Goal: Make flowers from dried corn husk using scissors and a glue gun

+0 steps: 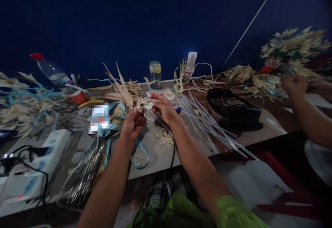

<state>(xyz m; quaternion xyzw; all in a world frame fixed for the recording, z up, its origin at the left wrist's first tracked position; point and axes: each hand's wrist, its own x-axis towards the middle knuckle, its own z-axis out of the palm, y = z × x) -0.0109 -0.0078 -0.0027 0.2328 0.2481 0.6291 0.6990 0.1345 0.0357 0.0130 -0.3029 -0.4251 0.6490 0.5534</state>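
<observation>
My left hand (133, 126) is closed in a pinch on a small pale piece of dried husk (139, 103), which sticks up between thumb and fingers. To its right, my right hand (165, 109) is raised with its fingers apart, and no held thing shows in it. Behind both hands lies a heap of long dried husk strips (124, 91). Light blue ribbon (141, 155) curls on the table below my left hand. Husk scraps (165, 137) lie near my right forearm.
Clear plastic tubes (204, 121) and a black strap-like case (234, 108) lie to the right. A glass jar (155, 76) stands behind. On the left are a power strip (49, 159), thin wires (83, 172), a tilted bottle (52, 70) and husk flowers (31, 114). Another person's hands (295, 86) are far right.
</observation>
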